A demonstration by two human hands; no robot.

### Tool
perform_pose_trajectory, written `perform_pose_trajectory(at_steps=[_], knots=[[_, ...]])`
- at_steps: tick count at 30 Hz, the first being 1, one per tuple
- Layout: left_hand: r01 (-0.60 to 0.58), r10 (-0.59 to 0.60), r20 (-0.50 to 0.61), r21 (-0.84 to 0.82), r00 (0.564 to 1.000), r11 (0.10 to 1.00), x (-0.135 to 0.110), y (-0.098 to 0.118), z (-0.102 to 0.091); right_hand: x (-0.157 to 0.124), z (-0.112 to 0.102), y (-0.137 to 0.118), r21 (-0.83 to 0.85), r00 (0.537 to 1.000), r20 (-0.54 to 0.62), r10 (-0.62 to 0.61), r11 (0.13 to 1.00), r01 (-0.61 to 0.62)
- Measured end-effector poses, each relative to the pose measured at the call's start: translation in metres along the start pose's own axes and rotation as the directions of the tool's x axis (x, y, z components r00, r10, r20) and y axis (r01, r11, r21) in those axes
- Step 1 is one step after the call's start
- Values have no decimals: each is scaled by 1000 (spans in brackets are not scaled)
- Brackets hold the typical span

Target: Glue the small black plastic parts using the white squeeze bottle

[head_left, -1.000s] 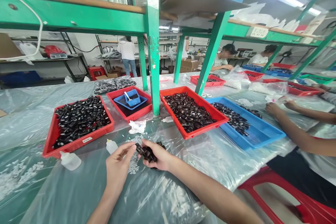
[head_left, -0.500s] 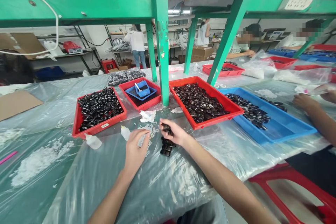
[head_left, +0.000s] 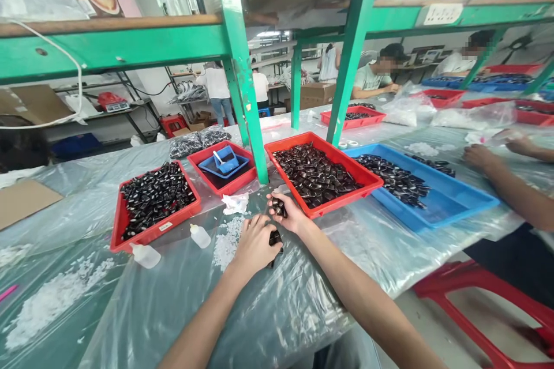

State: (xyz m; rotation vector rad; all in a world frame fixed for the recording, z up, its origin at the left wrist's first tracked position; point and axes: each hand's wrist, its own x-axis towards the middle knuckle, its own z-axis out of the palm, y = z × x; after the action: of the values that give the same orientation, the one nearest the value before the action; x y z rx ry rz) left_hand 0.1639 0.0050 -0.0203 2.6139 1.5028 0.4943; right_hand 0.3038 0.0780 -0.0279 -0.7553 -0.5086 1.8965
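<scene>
The left hand (head_left: 256, 242) curves over glossy black blocky pieces (head_left: 276, 237) on the green, clear-plastic-covered table (head_left: 130, 311); whether it grips them, I cannot tell. White granular bits (head_left: 225, 242) lie left. Slightly farther, the right hand (head_left: 289, 214) clasps small shiny black parts (head_left: 279, 206). Beyond, right, sits a red rectangular plastic tray (head_left: 346, 198).

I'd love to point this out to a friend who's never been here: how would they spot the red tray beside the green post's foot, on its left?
Find the nearest thick green post on the plastic-covered table. Just left of its foot, a red tray sits between two others heaped with black pieces. Unlike them, it holds a smaller blue tray.
</scene>
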Motion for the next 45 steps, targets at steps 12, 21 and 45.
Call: perform_pose_trajectory(at_steps=[12, 21, 45], knots=[[-78, 80, -47, 28, 996, 997, 3, 2, 14, 3, -2, 2, 27, 992, -111, -58, 998, 61], [-153, 154, -189, 16, 970, 988, 3, -18, 23, 5, -4, 2, 4, 992, -114, -54, 999, 55], [-1, -6, -186, -35, 983, 999, 18, -25, 30, 8, -5, 4, -12, 983, -166, -84, 996, 83]])
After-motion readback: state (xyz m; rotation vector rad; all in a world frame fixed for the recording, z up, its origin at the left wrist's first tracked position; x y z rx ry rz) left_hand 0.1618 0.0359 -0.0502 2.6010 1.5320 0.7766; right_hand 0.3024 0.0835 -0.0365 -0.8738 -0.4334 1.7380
